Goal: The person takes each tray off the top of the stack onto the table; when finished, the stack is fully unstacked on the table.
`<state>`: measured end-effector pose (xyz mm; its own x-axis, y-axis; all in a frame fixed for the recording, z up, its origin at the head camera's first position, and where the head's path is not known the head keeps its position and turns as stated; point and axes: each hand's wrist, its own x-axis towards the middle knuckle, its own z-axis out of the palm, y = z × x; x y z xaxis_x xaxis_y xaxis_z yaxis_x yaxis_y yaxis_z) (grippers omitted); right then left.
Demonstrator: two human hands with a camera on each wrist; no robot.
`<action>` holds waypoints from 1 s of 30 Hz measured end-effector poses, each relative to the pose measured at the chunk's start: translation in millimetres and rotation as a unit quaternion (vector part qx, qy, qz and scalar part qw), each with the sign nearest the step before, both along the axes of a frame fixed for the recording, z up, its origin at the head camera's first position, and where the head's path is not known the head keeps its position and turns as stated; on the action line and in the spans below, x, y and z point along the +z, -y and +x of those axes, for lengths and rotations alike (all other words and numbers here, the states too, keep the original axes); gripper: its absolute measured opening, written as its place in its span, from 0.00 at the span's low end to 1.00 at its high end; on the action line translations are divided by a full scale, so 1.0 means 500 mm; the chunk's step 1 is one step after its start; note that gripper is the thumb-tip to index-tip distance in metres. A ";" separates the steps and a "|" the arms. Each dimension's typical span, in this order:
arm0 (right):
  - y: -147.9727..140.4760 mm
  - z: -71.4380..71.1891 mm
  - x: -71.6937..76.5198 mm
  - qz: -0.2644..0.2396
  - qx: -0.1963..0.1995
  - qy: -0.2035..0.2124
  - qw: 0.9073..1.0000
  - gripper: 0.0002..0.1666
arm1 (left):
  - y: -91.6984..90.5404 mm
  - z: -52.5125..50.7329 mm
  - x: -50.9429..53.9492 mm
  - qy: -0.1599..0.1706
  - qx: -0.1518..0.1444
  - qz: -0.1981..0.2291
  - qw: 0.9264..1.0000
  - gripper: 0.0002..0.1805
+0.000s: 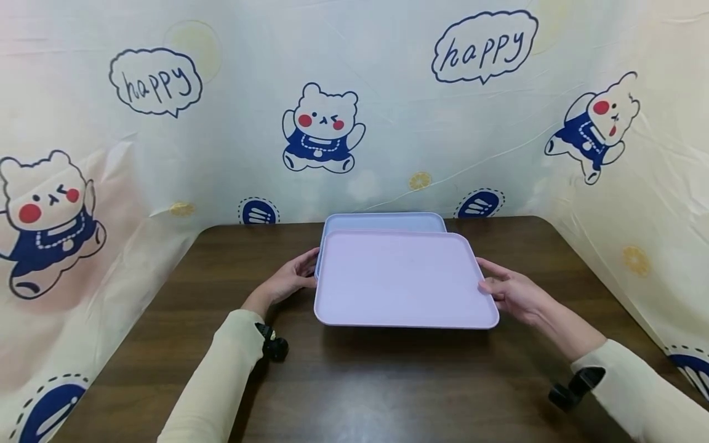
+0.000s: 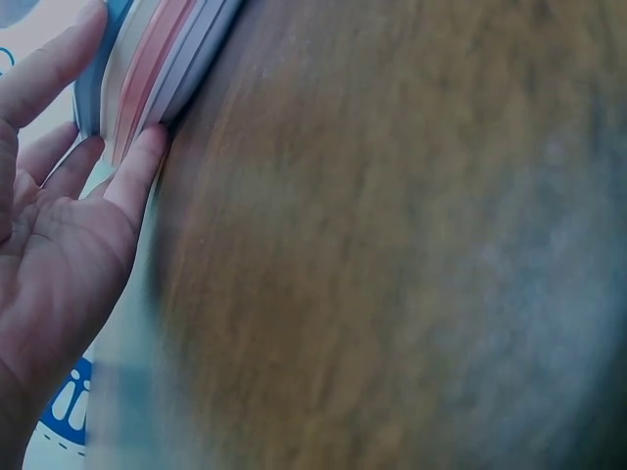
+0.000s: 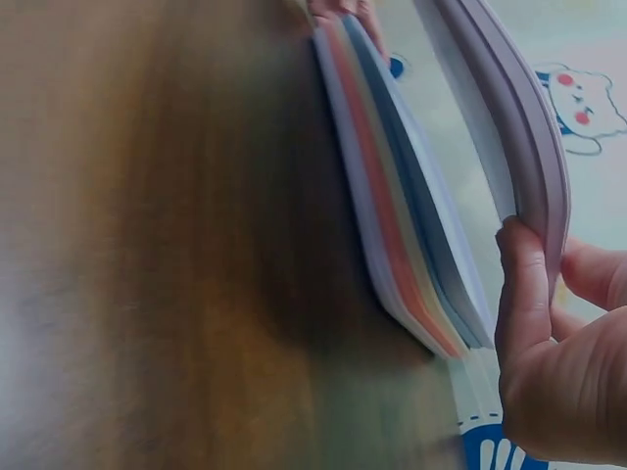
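Observation:
My right hand (image 1: 517, 295) pinches the right edge of a lilac tray (image 1: 404, 280), thumb on its upper face and other fingers beneath. This tray hangs tilted above and in front of a stack of trays (image 3: 402, 235), apart from it. A light blue tray (image 1: 382, 221) tops the stack, with cream, coral and lilac edges below. At the stack's left end, my left hand (image 1: 288, 278) holds its side, one digit at the upper rim (image 2: 54, 64) and fingertips against the edges. In the head view the lilac tray hides most of the stack.
The stack stands toward the back of a dark brown wooden table (image 1: 371, 394). A pale fabric backdrop (image 1: 388, 141) with cartoon bears and "happy" bubbles surrounds the table's back and sides. Dark wrist devices (image 1: 275, 349) sit on both sleeves.

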<state>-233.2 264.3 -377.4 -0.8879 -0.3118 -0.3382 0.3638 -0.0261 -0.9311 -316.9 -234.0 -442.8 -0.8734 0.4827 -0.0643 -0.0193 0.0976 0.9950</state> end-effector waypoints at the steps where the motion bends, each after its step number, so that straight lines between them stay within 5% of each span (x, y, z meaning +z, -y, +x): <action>1: -0.003 0.008 0.000 0.000 0.002 -0.001 1.000 0.45 | -0.001 0.001 0.001 0.000 0.000 0.000 1.000 0.48; 12: -0.023 0.076 -0.008 0.028 0.014 -0.012 0.999 0.46 | -0.003 0.006 0.008 -0.004 0.004 -0.009 1.000 0.48; 30: 0.003 0.151 -0.072 0.003 0.035 -0.020 0.999 0.46 | -0.004 0.004 0.008 -0.013 -0.004 -0.036 0.999 0.48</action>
